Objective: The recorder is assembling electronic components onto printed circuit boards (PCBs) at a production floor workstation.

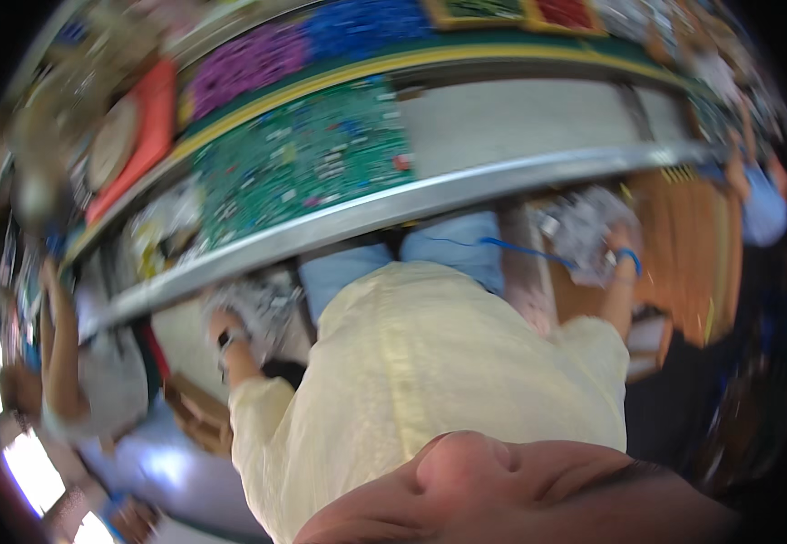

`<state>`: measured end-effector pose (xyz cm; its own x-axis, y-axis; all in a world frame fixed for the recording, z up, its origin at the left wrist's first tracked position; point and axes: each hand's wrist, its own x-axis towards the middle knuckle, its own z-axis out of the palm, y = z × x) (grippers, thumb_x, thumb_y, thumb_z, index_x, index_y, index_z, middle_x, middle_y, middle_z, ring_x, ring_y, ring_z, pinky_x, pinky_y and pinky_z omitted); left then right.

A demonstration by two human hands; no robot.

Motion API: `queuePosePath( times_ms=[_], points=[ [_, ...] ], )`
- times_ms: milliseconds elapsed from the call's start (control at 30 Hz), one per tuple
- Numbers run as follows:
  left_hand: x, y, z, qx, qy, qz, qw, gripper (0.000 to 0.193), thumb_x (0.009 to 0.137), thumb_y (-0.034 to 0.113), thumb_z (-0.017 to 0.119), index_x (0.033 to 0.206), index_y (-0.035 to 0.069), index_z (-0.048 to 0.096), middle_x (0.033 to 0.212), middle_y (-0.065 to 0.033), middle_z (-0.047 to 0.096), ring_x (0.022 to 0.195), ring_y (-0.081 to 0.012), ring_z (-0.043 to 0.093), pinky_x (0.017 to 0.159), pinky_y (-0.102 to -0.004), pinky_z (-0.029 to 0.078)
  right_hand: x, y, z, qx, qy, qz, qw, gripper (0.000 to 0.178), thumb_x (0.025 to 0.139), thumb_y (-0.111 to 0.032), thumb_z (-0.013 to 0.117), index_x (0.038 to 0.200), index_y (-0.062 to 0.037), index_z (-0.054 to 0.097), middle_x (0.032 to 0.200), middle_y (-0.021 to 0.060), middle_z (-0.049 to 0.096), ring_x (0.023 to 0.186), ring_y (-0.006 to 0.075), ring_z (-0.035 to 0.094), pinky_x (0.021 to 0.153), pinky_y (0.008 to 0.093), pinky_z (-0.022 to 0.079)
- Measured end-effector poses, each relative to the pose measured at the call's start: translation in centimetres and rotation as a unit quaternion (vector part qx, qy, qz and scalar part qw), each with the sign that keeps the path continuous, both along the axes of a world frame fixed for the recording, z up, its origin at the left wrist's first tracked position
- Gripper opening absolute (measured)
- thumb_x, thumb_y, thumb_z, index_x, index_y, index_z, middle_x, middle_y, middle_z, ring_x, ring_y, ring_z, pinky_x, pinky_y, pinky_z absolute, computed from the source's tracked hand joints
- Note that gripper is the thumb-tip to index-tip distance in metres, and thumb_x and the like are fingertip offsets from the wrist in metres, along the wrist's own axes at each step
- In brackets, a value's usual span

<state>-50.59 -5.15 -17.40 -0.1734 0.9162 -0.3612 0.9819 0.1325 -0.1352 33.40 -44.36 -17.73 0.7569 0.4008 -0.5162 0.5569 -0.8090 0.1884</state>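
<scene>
At my left side, my left hand point(224, 324) reaches down to a crumpled clear plastic bag point(271, 304) with shiny contents I cannot make out. A watch-like band is on that wrist. On the other side of my lap, my right hand point(622, 238) is at a second crinkled clear bag point(584, 227), which lies by a brown cardboard box point(688, 245). The fingers of both hands are blurred or hidden by plastic. A blue wrist strap point(627, 258) circles my right wrist, and its blue cord point(525, 249) runs across toward my lap.
Ahead, beyond a long metal rail point(466, 186), green circuit boards point(307, 154) lie on the line. Behind them sit purple parts point(248, 68), blue parts point(366, 29) and a red tray point(144, 136). Other people work at the far left and far right.
</scene>
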Motion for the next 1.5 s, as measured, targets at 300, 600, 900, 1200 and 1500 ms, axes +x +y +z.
queuePosePath(
  times_ms=[300,600,900,1200,1500],
  points=[
    [1.4,0.2,0.3,-0.021,0.02,0.051,0.998,0.027,0.084,0.018,0.044,0.095,0.007,0.066,0.102,-0.0155,0.062,0.095,-0.0288,0.06,0.081,-0.0388,0.048,13.7,0.7,-8.6,0.286,0.033,0.05,0.956,0.034,0.075,-0.021,0.054,0.097,0.0039,0.059,0.108,0.0236,0.057,0.105,0.0377,0.051,0.089,0.0401,0.04],
    [1.2,-0.2,-0.6,-0.035,0.002,0.069,0.997,0.026,0.085,0.017,0.044,0.093,0.007,0.067,0.1,-0.0147,0.063,0.091,-0.0284,0.062,0.075,-0.0383,0.051,16.2,0.6,1.4,0.202,-0.025,0.065,0.977,0.032,0.076,-0.021,0.054,0.095,0.0039,0.059,0.104,0.023,0.059,0.101,0.0376,0.053,0.088,0.0399,0.041],
    [2.9,-2.5,5.4,0.015,0.028,0.003,0.999,0.022,0.083,0.013,0.044,0.098,0.006,0.058,0.096,-0.0163,0.062,0.086,-0.0305,0.062,0.071,-0.039,0.051,-5.2,6.0,8.6,0.122,-0.072,0.05,0.989,0.03,0.077,-0.021,0.055,0.092,0.004,0.06,0.1,0.0224,0.06,0.098,0.0376,0.054,0.086,0.0398,0.042],
    [3.7,-3.7,11.5,0.083,0.041,-0.035,0.995,0.009,0.08,0.011,0.047,0.084,0.007,0.055,0.083,-0.0125,0.062,0.074,-0.0297,0.063,0.062,-0.0379,0.051,-16.0,8.8,17.8,0.047,-0.131,0.04,0.989,0.028,0.078,-0.021,0.055,0.089,0.0041,0.06,0.096,0.0218,0.061,0.094,0.0375,0.056,0.085,0.0396,0.042],
    [7.6,-1.6,19.8,0.281,0.041,-0.308,0.908,0.01,0.072,0.015,0.054,0.081,0.012,0.057,0.076,-0.0022,0.055,0.072,-0.0188,0.057,0.057,-0.0324,0.047,-11.9,13.3,24.8,0.239,-0.077,0.045,0.967,0.031,0.079,-0.026,0.064,0.087,0.0032,0.057,0.087,0.0169,0.062,0.081,0.0275,0.059,0.077,0.0348,0.044]
  ],
)
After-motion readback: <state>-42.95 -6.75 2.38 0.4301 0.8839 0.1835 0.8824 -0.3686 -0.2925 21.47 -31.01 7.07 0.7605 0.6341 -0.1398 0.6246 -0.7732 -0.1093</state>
